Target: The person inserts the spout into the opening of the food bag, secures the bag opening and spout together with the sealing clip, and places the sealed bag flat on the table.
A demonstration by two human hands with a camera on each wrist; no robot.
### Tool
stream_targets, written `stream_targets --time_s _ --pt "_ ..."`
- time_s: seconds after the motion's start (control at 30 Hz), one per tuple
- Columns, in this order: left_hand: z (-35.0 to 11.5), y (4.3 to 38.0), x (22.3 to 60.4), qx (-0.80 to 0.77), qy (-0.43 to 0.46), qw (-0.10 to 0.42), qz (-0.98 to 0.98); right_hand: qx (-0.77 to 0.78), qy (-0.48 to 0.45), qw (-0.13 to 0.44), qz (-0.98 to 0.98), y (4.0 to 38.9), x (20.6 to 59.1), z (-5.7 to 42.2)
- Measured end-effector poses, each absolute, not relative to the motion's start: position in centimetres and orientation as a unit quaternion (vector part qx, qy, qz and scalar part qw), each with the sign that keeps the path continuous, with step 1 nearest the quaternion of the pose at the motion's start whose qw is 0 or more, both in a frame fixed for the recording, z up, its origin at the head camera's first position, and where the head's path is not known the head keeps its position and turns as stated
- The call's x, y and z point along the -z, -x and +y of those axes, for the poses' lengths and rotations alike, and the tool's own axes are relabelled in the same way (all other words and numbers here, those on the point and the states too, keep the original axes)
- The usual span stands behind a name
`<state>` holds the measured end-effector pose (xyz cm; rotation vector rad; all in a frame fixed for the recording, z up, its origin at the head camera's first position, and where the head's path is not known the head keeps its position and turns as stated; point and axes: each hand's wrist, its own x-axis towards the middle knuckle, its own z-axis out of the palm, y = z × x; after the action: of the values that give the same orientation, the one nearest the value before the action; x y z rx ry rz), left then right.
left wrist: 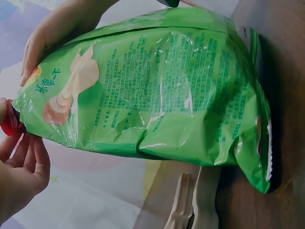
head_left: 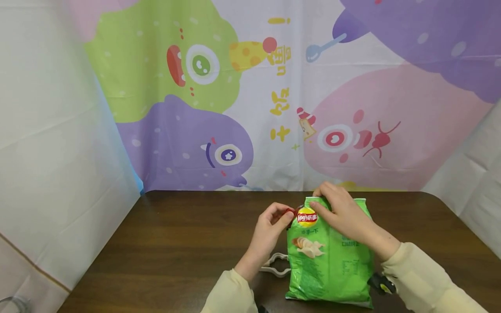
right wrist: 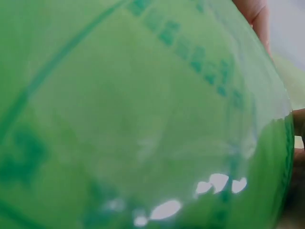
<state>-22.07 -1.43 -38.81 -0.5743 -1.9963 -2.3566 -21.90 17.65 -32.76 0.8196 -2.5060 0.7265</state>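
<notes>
A green bag of potato chips [head_left: 328,265] with a yellow and red logo is held over the table, its lower edge toward the person. My right hand [head_left: 344,213] grips its top edge, thumb on the front and fingers over the back. At the top left corner, my left hand [head_left: 270,226] pinches a small glossy red thing [left wrist: 13,121] between thumb and fingers. This red thing sits right at the bag's corner; I cannot tell its kind. Green plastic [right wrist: 143,105] fills most of the right wrist view.
A pale beige tool with two curved arms [head_left: 275,271] lies on the brown wooden table [head_left: 168,256], partly hidden behind the bag's left side. A curtain with cartoon monsters [head_left: 219,130] hangs behind the table. White cloth [head_left: 51,130] forms the side walls.
</notes>
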Motion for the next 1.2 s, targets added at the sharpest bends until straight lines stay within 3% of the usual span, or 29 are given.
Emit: stream_targets --time_s 0.3,0.73,1.03,1.2 --pt "-1.27 22.17 38.76 0.764 0.157 -0.025 -0.625 -0.293 -0.286 0.149 -0.9 21.97 32.46 17.53" --pt "-1.33 22.08 38.96 0.778 0.179 -0.043 -0.6 -0.313 -0.272 0.121 -0.902 21.98 32.46 17.41" --pt "-1.37 22.26 39.19 0.763 0.191 -0.043 -0.616 -0.328 -0.269 0.122 -0.897 22.07 32.34 17.69" --pt "-1.44 22.3 39.18 0.754 0.202 -0.026 -0.624 -0.291 -0.283 0.152 -0.901 22.21 31.98 17.77"
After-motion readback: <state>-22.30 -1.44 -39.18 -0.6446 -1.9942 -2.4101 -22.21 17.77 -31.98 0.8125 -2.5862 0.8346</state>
